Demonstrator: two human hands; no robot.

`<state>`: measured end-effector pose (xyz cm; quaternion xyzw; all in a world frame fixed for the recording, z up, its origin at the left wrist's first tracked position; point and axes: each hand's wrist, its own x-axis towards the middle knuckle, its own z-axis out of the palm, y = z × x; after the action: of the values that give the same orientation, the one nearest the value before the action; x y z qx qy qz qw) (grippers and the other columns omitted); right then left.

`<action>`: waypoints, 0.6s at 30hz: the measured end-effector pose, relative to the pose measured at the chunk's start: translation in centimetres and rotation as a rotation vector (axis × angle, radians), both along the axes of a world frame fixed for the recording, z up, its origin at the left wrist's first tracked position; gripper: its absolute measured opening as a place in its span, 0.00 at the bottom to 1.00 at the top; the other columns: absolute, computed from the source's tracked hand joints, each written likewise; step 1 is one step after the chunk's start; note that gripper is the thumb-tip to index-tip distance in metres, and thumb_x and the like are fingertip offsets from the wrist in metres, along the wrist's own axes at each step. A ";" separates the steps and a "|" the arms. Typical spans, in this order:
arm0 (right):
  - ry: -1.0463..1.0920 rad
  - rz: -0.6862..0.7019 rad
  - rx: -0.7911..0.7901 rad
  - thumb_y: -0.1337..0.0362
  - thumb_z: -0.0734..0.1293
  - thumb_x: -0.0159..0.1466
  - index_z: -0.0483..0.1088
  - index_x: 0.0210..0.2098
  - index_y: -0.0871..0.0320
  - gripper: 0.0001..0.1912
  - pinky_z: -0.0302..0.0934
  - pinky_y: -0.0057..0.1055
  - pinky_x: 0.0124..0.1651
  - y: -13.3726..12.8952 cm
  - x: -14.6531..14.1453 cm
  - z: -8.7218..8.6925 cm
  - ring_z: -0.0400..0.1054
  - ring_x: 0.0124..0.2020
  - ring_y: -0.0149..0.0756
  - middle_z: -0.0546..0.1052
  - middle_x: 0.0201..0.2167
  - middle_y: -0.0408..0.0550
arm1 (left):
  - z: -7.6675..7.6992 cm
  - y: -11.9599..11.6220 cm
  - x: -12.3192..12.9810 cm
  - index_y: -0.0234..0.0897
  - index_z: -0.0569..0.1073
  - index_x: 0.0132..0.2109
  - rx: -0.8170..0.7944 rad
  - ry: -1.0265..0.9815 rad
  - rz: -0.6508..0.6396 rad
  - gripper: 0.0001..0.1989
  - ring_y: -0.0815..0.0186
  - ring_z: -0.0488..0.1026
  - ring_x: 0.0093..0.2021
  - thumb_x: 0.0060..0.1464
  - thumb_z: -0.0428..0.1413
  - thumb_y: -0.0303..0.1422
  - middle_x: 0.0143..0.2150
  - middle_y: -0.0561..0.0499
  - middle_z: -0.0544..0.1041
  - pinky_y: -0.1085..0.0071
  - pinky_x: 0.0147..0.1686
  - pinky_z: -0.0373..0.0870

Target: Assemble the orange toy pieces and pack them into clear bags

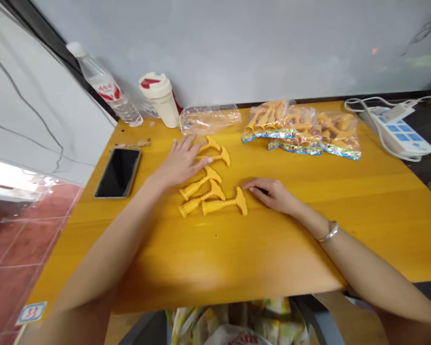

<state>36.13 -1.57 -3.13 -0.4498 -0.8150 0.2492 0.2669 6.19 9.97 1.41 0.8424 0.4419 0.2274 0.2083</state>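
Note:
Several yellow plastic hammer-shaped pieces, with T-shaped heads and ribbed handles, lie loose on the wooden table. My left hand point(182, 162) is spread open, palm down, over the far ones and hides their handles. One far piece point(221, 156) shows its head past my thumb. Closer to me, two pieces lie slanted, one point(200, 183) above the other point(201, 199). Another piece point(224, 206) lies almost level with its head to the right. My right hand point(269, 194) rests just right of that head, its fingers loosely curled together, with nothing seen in them.
Clear bags of similar yellow pieces point(301, 127) lie at the back right, beside a power strip point(398, 129) with cables. An emptied-looking clear bag point(210, 120), a cream cup point(161, 98) and a water bottle point(107, 88) line the back left. A phone point(118, 172) lies on the left.

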 end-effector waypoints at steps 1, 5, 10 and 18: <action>0.004 0.000 -0.001 0.60 0.58 0.71 0.75 0.48 0.54 0.16 0.69 0.33 0.48 0.0 0.0 0.0 0.77 0.43 0.37 0.81 0.44 0.49 | -0.6 0.4 -0.1 0.38 0.67 0.62 -0.013 0.040 0.024 0.32 0.42 0.47 0.72 0.58 0.54 0.52 0.69 0.40 0.59 0.41 0.69 0.35; 0.018 0.005 0.010 0.60 0.58 0.71 0.76 0.48 0.53 0.16 0.69 0.33 0.47 0.1 0.0 -0.1 0.77 0.43 0.37 0.81 0.44 0.49 | -3.1 0.9 0.6 0.38 0.71 0.58 0.006 0.150 -0.011 0.26 0.49 0.57 0.67 0.63 0.48 0.50 0.63 0.40 0.65 0.49 0.67 0.51; 0.036 -0.001 0.005 0.61 0.58 0.71 0.76 0.47 0.53 0.15 0.69 0.33 0.51 0.1 0.1 -0.1 0.77 0.45 0.37 0.81 0.45 0.48 | -2.2 -0.8 1.9 0.41 0.74 0.54 0.037 0.170 -0.116 0.23 0.52 0.61 0.63 0.63 0.48 0.50 0.61 0.43 0.67 0.52 0.66 0.54; 0.055 -0.015 -0.011 0.61 0.58 0.70 0.76 0.47 0.53 0.15 0.69 0.33 0.49 0.2 0.2 -0.3 0.77 0.43 0.37 0.81 0.45 0.47 | -0.3 4.1 3.5 0.38 0.77 0.47 0.159 -0.047 0.091 0.20 0.45 0.47 0.71 0.58 0.55 0.48 0.66 0.40 0.63 0.43 0.69 0.39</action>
<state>36.31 -1.34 -3.42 -0.4505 -0.8024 0.2641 0.2888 9.69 14.07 1.10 0.8297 0.4553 0.2909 0.1405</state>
